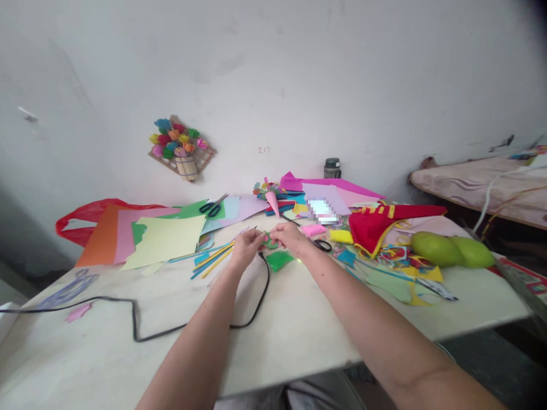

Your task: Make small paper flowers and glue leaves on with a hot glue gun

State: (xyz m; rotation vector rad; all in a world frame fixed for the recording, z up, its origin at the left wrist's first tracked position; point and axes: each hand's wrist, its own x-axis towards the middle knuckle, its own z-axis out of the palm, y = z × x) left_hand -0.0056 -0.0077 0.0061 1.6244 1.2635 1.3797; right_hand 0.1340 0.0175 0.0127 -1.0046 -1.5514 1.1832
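Observation:
Over the middle of the table, my left hand (247, 248) and my right hand (291, 237) are close together, fingers pinched. Between the fingertips is a small green and pink craft piece (269, 241), gripped from both sides. Its exact shape is too small to make out. Just below it lies a shiny green packet (279, 260), beside the end of a black cable (268, 279). Thin yellow and blue paper strips (217, 259) fan out to the left of my left hand. Behind my hands stands a pink paper cone with colourful paper flowers (272, 202).
Coloured paper sheets (171, 242) cover the table's left back, with dark-handled scissors (212, 208) on top. To the right lie a lit phone (323, 210), pink (313, 230) and yellow (341, 236) packets, red cloth (370, 230) and green fruit-like objects (448, 250). A flask (332, 168) stands by the wall.

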